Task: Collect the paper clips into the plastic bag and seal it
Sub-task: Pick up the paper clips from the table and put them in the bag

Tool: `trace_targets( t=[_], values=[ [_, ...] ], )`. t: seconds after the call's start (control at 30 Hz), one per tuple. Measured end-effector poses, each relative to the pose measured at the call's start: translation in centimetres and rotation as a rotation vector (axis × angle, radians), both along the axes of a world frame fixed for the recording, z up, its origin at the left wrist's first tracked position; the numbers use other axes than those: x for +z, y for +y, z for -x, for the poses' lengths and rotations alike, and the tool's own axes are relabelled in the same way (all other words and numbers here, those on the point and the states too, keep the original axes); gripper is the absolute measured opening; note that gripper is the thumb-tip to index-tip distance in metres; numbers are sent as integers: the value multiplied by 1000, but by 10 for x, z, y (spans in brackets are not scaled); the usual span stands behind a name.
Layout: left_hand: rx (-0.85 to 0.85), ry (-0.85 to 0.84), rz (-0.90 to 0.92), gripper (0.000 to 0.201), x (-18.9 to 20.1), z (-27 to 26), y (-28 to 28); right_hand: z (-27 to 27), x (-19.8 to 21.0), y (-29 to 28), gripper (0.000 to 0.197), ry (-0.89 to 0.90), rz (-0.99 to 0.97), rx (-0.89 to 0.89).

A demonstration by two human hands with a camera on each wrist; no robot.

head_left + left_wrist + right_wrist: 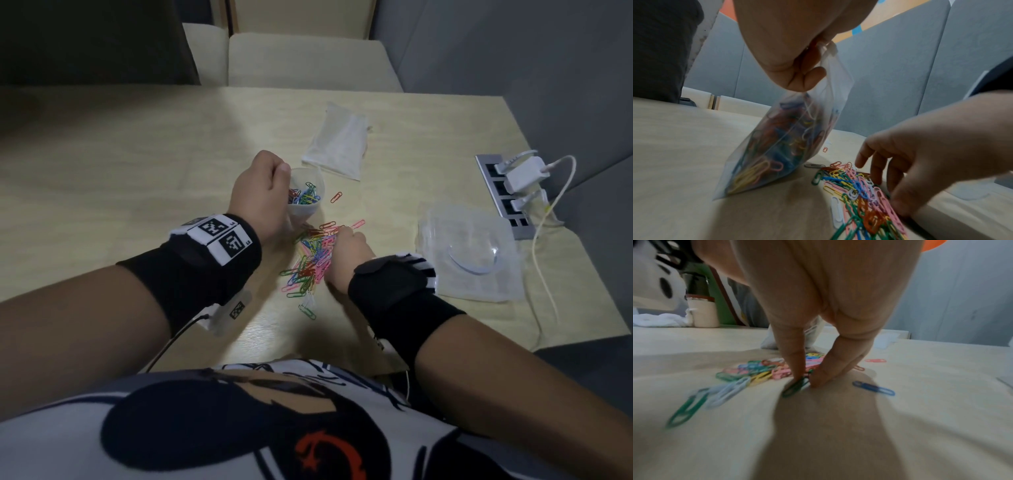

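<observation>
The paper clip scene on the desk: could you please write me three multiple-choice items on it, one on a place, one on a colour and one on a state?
1. Where does the loose pile of paper clips lie?
A. On the table
B. On the white cloth pouch
C. On the chair

2. What colour is the clip at the right hand fingertips?
A. Orange
B. Green
C. White

3. How is the plastic bag?
A. Sealed, lying flat
B. Empty
C. Held by the left hand, mouth open, part filled

Answers: 1 A, the pile rests on the table; 2 B, right wrist view shows green; 3 C, head view shows clips through its open mouth.

left hand [262, 192]: fist, raised | right hand [346, 255]: fingertips [795, 369] down, pinching
</observation>
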State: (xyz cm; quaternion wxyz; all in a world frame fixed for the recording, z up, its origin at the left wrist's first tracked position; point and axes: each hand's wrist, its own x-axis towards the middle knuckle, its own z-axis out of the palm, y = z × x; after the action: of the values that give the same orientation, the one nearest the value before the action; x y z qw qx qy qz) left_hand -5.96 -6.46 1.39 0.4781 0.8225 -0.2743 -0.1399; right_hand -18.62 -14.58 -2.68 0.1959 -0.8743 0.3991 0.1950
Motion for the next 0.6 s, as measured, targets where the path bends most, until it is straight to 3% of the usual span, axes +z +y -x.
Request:
trace_targets(
  t=[0.1,0.13,0.23,0.3,0.37,0.6],
  values=[
    [13,-6,2,12,1,-3,1,-9,8,-5,40,-101,25,-58],
    [21,-13,6,12,1,-4,2,-10,9,-6,49,-128,20,-43],
    [50,-41,6,12,1,-8,3,-5,7,-2,101,-68,11,175],
    [66,-45,4,13,1,-10,4,-1,1,5,116,23,75,339],
    [66,-46,-1,14,2,-12,5,-1,-5,7,110,64,135,409],
    [48,-35,14,12,3,-10,5,-3,-9,-10,41,-54,66,370]
  ],
)
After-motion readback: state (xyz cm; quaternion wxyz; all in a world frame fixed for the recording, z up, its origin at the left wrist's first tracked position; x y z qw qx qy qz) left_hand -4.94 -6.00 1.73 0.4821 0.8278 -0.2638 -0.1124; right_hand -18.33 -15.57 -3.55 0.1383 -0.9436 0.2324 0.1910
